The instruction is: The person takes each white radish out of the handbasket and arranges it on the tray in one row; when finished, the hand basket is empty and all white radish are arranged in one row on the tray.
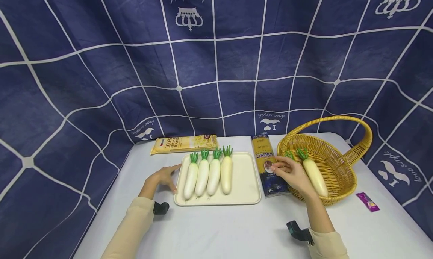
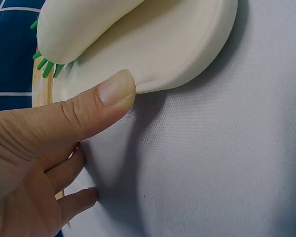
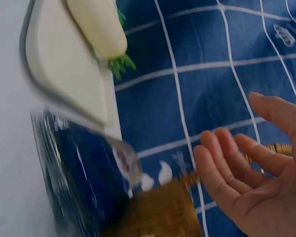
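My left hand (image 1: 164, 177) is at the left edge of a cream tray (image 1: 244, 178). In the left wrist view its thumb (image 2: 106, 96) touches the tray's rim, while the other fingers spread apart over the table. Several white radishes (image 1: 203, 174) with green tops lie side by side on the tray's left part. Bent but holding nothing, the fingers of my right hand (image 1: 293, 173) hover above a blue and yellow pasta pack (image 1: 262, 150), beside a wicker basket (image 1: 338, 176). In the basket lies a white radish (image 1: 315, 176); green leaves beside it are partly hidden by the right hand.
Behind the tray lies a yellow noodle pack (image 1: 184, 144). A small purple packet (image 1: 368, 202) rests right of the basket, whose tall handle (image 1: 333, 118) arches up. Blue checked cloth (image 1: 233, 63) hangs around the white table (image 1: 216, 232).
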Action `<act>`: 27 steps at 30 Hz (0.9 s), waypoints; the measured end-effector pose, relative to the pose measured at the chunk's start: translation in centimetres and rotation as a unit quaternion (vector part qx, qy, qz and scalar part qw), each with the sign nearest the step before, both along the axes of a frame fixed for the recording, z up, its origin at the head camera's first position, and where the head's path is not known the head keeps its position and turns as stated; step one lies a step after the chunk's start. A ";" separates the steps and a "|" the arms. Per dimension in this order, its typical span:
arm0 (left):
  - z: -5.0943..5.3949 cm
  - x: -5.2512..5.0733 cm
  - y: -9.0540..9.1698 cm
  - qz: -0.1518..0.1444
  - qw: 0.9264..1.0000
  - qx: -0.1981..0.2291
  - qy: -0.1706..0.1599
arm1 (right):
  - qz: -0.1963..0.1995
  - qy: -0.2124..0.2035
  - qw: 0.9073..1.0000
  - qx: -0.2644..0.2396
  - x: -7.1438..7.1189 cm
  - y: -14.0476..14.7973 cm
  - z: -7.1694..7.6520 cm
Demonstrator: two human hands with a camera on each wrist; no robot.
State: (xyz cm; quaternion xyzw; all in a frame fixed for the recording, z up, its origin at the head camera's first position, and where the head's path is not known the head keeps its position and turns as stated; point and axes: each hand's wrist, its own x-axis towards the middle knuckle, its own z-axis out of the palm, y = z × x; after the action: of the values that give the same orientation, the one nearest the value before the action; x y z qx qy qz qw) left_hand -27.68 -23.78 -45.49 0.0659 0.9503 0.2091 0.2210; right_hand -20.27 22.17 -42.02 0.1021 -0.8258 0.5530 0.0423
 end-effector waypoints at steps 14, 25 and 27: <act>0.3 0.2 0.2 -0.003 1.000 -0.002 0.000 | -0.113 0.062 0.991 0.045 1.1 6.6 -0.2; 0.1 0.0 0.2 0.001 1.000 0.002 -0.005 | -0.142 -0.009 0.979 0.145 0.4 9.6 -0.7; 0.1 0.0 0.2 -0.001 1.000 0.001 -0.004 | -0.133 -0.033 0.979 0.151 0.3 9.9 -0.7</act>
State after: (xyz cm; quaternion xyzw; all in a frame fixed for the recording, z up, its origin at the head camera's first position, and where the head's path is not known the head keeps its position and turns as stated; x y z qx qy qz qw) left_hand -27.66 -23.56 -45.39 0.0664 0.9490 0.2103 0.2252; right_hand -19.98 32.11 -42.72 -0.0225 -0.9068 0.4148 0.0722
